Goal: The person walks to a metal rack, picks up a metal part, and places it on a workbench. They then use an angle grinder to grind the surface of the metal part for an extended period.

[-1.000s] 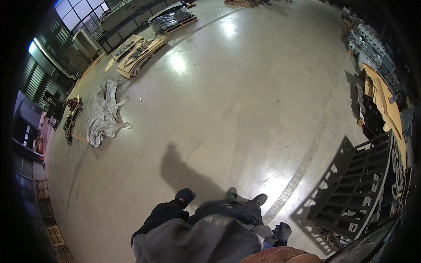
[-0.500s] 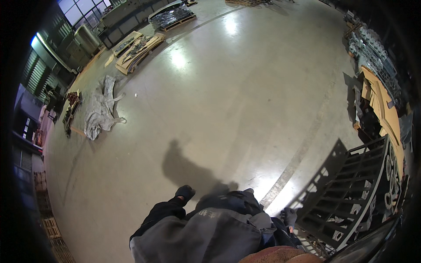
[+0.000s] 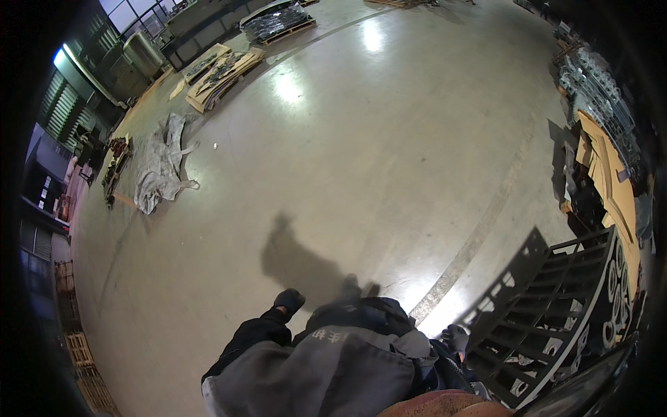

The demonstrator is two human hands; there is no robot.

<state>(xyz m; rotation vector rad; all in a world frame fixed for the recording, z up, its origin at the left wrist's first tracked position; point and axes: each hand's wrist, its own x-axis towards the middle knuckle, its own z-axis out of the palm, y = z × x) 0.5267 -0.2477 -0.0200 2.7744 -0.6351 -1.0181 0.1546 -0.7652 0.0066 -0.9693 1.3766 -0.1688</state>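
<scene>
My left hand (image 3: 290,300), in a dark glove, hangs over the bare floor beside my dark sleeve. No object shows in it, and its fingers blend into one dark shape. On the other side my right hand (image 3: 456,338), in a greyish glove, hangs low near the black slatted metal rack (image 3: 538,316). A gap seems to lie between this hand and the rack; its fingers are too small and dim to make out. Between my hands a grey apron or jacket front (image 3: 326,368) covers my body, with a shoe tip (image 3: 351,283) showing beyond it.
Cardboard sheets (image 3: 606,177) and a pile of wire or metal parts (image 3: 590,87) line the right side. A crumpled grey sheet (image 3: 163,170) lies at left. Farther off are stacked flat boards (image 3: 222,76) and a wrapped pallet load (image 3: 278,24). Wooden pallets (image 3: 82,354) stand at left.
The view has shifted slightly, and the rack sits a little lower in it. A shoe tip now shows left of centre, where before one showed at right. Both hands stay hanging at my sides.
</scene>
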